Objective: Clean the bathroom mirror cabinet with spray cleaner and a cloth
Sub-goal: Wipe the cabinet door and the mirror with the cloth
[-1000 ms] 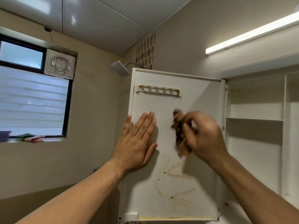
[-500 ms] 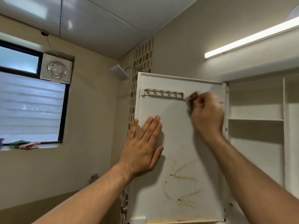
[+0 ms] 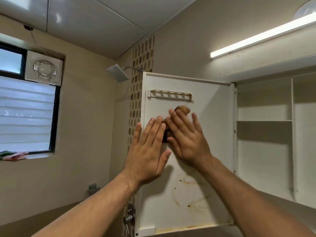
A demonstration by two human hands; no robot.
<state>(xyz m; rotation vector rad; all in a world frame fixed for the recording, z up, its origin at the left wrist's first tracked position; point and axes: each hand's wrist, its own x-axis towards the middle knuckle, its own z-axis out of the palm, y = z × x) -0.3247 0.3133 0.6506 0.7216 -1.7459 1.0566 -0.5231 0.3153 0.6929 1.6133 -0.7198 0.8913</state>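
Moved: right hand [image 3: 186,139] has come down and left from the right end of the pale slotted plastic rack [image 3: 171,95] to the middle of the white cabinet door [image 3: 212,134], so it's now just beside the left hand [image 3: 148,147]. Half a second back it was balled up, now the fingers are fanned out.
Left hand: same spot as before, palm flat on the door's inner face near its left edge, fingers straight and close together, holding nothing. A couple of shiny wet-looking spots on the fingers.
Right hand: fingers straight and spread wide, pressing the crumpled brown cloth [image 3: 183,109] against the door. Bit blurry, but they don't look curled round it.
Cloth: squashed between the right palm and the door. One lump pokes out above the fingertips, another bit shows in the gap between the two hands.
Door: swung open, inner side facing the camera. The rack runs across the top, above both hands and clear of them.
Stains: rusty brown streaks and dots [image 3: 188,194] on the lower half of the door, below the hands.
Cabinet: white open cabinet body [image 3: 265,120] right of the door, with a shelf and an upright divider.
Around: lit white tube light [image 3: 256,36] above the cabinet, square metal shower head [image 3: 118,72] up left of the door, white exhaust fan [image 3: 43,70] over by the window.
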